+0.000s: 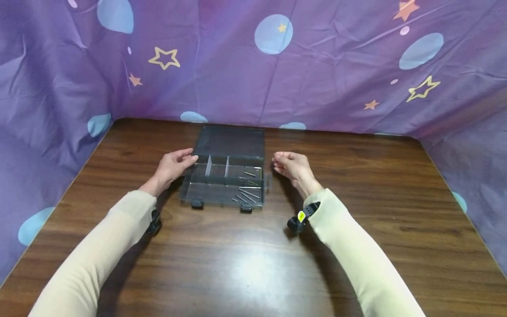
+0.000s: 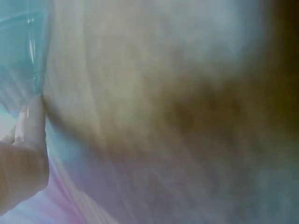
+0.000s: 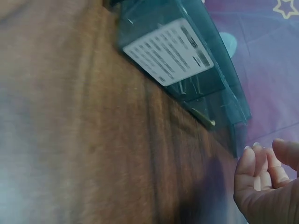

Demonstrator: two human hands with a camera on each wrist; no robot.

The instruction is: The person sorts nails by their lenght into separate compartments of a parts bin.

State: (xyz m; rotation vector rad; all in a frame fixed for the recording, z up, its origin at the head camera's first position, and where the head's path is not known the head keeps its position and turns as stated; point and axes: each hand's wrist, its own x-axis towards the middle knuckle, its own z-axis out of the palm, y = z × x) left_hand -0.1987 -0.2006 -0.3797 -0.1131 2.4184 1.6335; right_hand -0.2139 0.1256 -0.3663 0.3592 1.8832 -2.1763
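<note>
A dark see-through plastic compartment box lies on the table with its lid folded back. Pale dividers stand in its rear row. Several thin metal pins lie loose in the compartments on the right, and one in the right wrist view is brass-coloured. My left hand touches the box's left side near the hinge, fingers extended; in the left wrist view its fingers reach the box corner. Off the right side, my right hand hovers with loosely bent fingers and holds nothing.
Two black latches hang at the box's front edge. A white printed label is stuck on the box. The brown wooden table spreads around it, and a purple patterned cloth hangs along its back and sides.
</note>
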